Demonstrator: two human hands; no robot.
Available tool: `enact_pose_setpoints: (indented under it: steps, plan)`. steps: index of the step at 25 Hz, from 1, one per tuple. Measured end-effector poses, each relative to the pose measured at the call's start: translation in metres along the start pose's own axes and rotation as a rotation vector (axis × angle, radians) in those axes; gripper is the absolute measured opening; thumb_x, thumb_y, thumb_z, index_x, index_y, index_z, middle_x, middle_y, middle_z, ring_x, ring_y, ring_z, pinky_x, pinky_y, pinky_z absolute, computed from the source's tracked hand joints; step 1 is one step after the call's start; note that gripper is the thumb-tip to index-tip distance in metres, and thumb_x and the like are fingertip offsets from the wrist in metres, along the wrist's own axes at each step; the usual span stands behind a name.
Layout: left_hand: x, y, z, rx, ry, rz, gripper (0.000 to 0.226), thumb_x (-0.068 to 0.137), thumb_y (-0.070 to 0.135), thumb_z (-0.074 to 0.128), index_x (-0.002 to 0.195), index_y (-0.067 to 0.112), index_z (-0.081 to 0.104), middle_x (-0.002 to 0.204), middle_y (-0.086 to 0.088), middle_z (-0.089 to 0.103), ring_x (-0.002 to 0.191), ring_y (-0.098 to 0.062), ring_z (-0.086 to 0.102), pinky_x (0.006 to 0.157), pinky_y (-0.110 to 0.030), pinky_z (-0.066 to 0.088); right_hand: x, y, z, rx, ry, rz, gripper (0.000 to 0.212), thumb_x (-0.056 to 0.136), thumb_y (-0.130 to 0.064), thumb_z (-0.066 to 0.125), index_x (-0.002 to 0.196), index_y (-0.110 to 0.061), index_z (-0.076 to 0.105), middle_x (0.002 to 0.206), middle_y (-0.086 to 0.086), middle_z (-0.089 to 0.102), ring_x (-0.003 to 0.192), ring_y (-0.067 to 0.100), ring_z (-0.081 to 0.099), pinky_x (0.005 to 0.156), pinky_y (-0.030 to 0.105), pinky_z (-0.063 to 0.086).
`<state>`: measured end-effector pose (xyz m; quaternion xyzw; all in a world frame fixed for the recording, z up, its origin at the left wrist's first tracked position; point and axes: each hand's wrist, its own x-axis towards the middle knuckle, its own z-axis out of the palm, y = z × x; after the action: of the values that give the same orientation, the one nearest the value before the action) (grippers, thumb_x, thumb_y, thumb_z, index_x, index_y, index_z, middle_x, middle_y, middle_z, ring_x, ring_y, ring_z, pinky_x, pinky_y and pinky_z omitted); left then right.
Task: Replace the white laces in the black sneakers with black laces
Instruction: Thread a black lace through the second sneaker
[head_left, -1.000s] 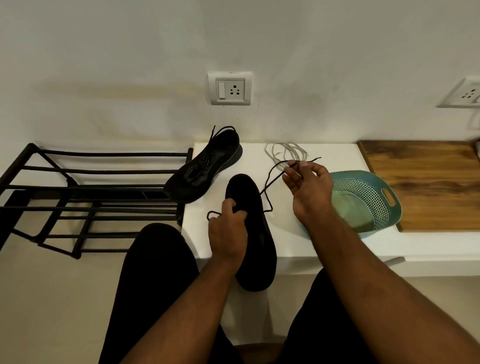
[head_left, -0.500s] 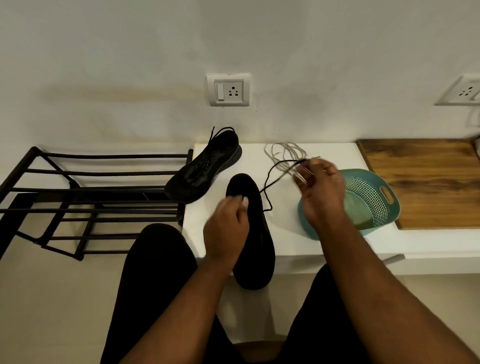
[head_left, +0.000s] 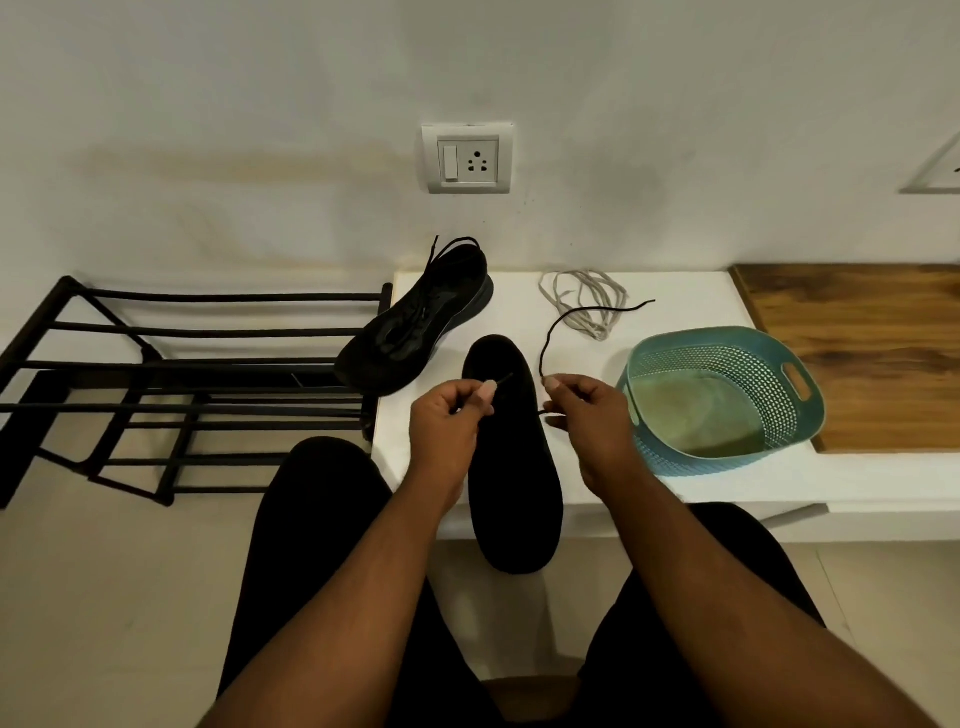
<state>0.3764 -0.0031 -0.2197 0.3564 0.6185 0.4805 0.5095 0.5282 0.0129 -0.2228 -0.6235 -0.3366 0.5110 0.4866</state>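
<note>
A black sneaker (head_left: 514, 483) lies lengthwise on the white bench (head_left: 691, 496), its heel hanging over the front edge. My left hand (head_left: 447, 421) pinches one end of a black lace at the shoe's left side. My right hand (head_left: 587, 410) pinches the other part of the black lace (head_left: 582, 314), which curves up and away to the right. A second black sneaker (head_left: 415, 332) with black laces lies tilted at the bench's back left corner. The white laces (head_left: 582, 299) lie bunched at the back of the bench.
A teal perforated basket (head_left: 727, 400) sits right of my right hand, partly on a wooden board (head_left: 857, 353). A black metal shoe rack (head_left: 171, 384) stands left of the bench. My black-clad knees are below the bench edge.
My right hand came down from near the white laces to the shoe's right side, still holding the black lace. My left hand shifted up slightly and now pinches a lace end.
</note>
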Motion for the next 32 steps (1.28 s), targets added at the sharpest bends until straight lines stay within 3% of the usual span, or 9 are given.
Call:
enact_pose_setpoints:
  steps: [3, 5, 7, 10, 13, 17, 25, 29, 32]
  plan:
    - [0.013, -0.011, 0.010, 0.008, 0.086, -0.041, 0.009, 0.089, 0.026, 0.068, 0.087, 0.018, 0.072, 0.081, -0.001, 0.071, 0.082, -0.017, 0.068, 0.074, -0.033, 0.059, 0.002, 0.018, 0.015, -0.538, 0.059, -0.150, 0.021, 0.080, -0.035, 0.072, 0.079, -0.017, 0.061, 0.077, -0.001, 0.063, 0.073, 0.016, 0.059, 0.065, 0.031, 0.049]
    - [0.017, -0.020, 0.014, 0.005, 0.062, -0.069, 0.010, 0.088, 0.025, 0.069, 0.088, 0.017, 0.074, 0.084, -0.001, 0.073, 0.087, -0.019, 0.070, 0.083, -0.039, 0.059, 0.000, 0.025, 0.026, -0.711, 0.037, -0.174, 0.027, 0.078, -0.042, 0.072, 0.079, -0.019, 0.057, 0.078, -0.003, 0.059, 0.072, 0.014, 0.056, 0.063, 0.029, 0.045]
    - [0.017, -0.024, 0.018, 0.035, 0.027, -0.066, 0.010, 0.089, 0.026, 0.069, 0.088, 0.017, 0.075, 0.084, -0.001, 0.074, 0.087, -0.018, 0.070, 0.085, -0.040, 0.058, -0.001, 0.029, 0.029, -0.645, 0.085, -0.164, 0.022, 0.080, -0.039, 0.070, 0.078, -0.019, 0.063, 0.078, -0.003, 0.063, 0.073, 0.015, 0.060, 0.067, 0.031, 0.050]
    - [0.018, -0.025, 0.023, 0.158, -0.006, -0.012, 0.014, 0.090, 0.030, 0.066, 0.087, 0.018, 0.074, 0.082, 0.002, 0.073, 0.085, -0.015, 0.069, 0.084, -0.040, 0.058, -0.003, 0.034, 0.024, -0.324, 0.159, -0.003, 0.016, 0.080, -0.033, 0.071, 0.080, -0.017, 0.071, 0.076, -0.001, 0.070, 0.075, 0.015, 0.066, 0.074, 0.035, 0.057]
    - [0.020, -0.028, 0.027, 0.316, -0.009, 0.058, 0.018, 0.092, 0.028, 0.063, 0.087, 0.013, 0.072, 0.082, -0.001, 0.071, 0.082, -0.016, 0.067, 0.081, -0.039, 0.056, -0.004, 0.034, 0.022, -0.054, 0.139, 0.159, 0.008, 0.081, -0.018, 0.073, 0.083, -0.011, 0.075, 0.077, 0.007, 0.074, 0.077, 0.022, 0.071, 0.078, 0.039, 0.060]
    - [0.020, -0.026, 0.029, 0.494, -0.023, 0.126, 0.019, 0.094, 0.026, 0.061, 0.091, 0.010, 0.071, 0.085, -0.003, 0.070, 0.082, -0.018, 0.065, 0.077, -0.033, 0.053, -0.008, 0.030, 0.017, 0.163, 0.089, 0.239, 0.006, 0.083, -0.006, 0.072, 0.086, -0.001, 0.075, 0.080, 0.016, 0.073, 0.081, 0.030, 0.072, 0.078, 0.038, 0.059]
    - [0.024, -0.024, 0.034, 0.568, -0.051, 0.072, 0.019, 0.095, 0.027, 0.058, 0.085, 0.012, 0.066, 0.081, -0.002, 0.066, 0.077, -0.018, 0.061, 0.066, -0.027, 0.045, -0.008, 0.031, 0.012, 0.054, -0.018, 0.128, 0.010, 0.086, -0.010, 0.070, 0.092, -0.004, 0.076, 0.084, 0.012, 0.075, 0.083, 0.024, 0.073, 0.079, 0.034, 0.059]
    - [0.022, -0.024, 0.040, 0.546, 0.012, 0.063, 0.023, 0.097, 0.031, 0.056, 0.082, 0.015, 0.064, 0.078, 0.000, 0.064, 0.077, -0.020, 0.062, 0.064, -0.028, 0.046, -0.005, 0.030, 0.006, 0.023, -0.097, 0.075, 0.011, 0.089, -0.007, 0.064, 0.094, -0.007, 0.075, 0.084, 0.006, 0.074, 0.077, 0.012, 0.071, 0.068, 0.020, 0.055]
    - [0.013, -0.019, 0.038, 0.561, -0.014, 0.092, 0.030, 0.099, 0.038, 0.050, 0.082, 0.018, 0.064, 0.078, 0.000, 0.060, 0.081, -0.023, 0.061, 0.061, -0.027, 0.041, 0.002, 0.030, 0.005, -0.006, -0.091, 0.063, 0.010, 0.089, -0.002, 0.063, 0.088, -0.006, 0.071, 0.078, 0.007, 0.070, 0.067, 0.010, 0.064, 0.062, 0.018, 0.052]
